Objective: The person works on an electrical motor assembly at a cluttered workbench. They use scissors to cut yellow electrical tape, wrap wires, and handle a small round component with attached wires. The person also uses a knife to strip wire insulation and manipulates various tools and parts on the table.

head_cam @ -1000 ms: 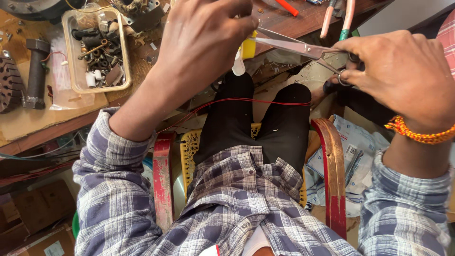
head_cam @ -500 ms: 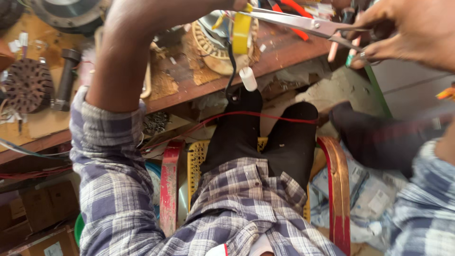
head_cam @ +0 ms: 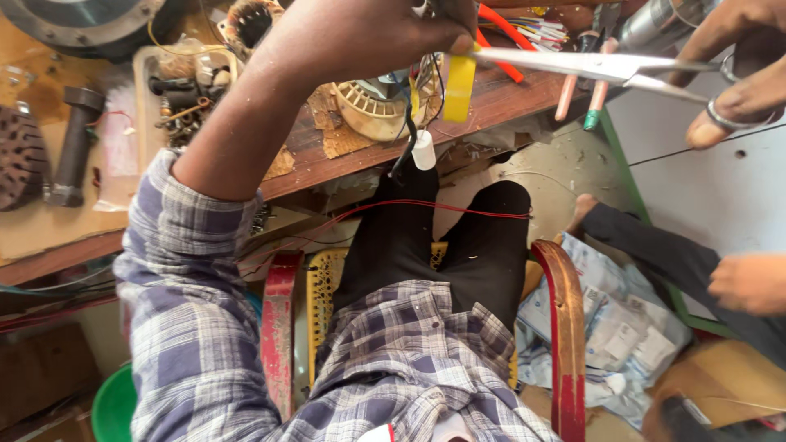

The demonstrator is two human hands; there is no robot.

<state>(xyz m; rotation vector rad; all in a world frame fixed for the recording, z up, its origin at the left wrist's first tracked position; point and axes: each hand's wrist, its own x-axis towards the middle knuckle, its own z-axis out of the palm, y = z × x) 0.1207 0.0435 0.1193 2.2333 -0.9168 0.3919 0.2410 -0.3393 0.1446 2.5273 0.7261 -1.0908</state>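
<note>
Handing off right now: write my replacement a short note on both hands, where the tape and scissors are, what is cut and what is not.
Left hand: raised over the wooden bench, pinching wires with a strip of yellow tape hanging from them; a small white cap dangles lower on a black wire.
Right hand: fingers in the scissors, blades nearly closed, tips at the top of the tape.
Done: tape strip is out and held up.
Left: strip looks uncut.
Another person's hand rests at the right.
</note>
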